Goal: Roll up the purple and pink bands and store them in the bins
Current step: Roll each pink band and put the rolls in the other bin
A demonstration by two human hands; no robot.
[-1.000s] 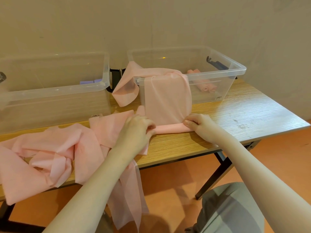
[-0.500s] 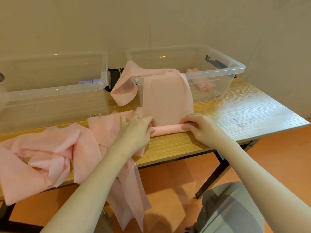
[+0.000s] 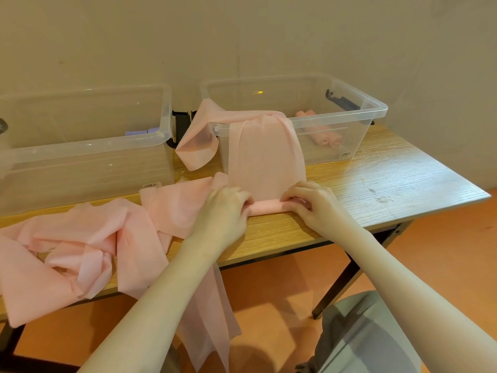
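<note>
While your forearms reach up from the bottom of the frame, your left hand and right hand meet at the centre, fingers curled down and pinching the two ends of a short rolled section of the pink band. The roll lies flat on the wooden worktop, near its front edge. From the roll the band rises in a flat sheet, climbs the front wall of the right bin and drapes over its rim, with a loose flap hanging off the bin's left corner. At lower left a heap of loose pink bands covers the worktop, one strip spilling over the front edge toward the orange floor. Farther back, inside the right bin at centre right, a few rolled pink bands lie together. The left bin stands at upper left, a purple band just visible behind its rim. A plain wall stands behind both bins.
</note>
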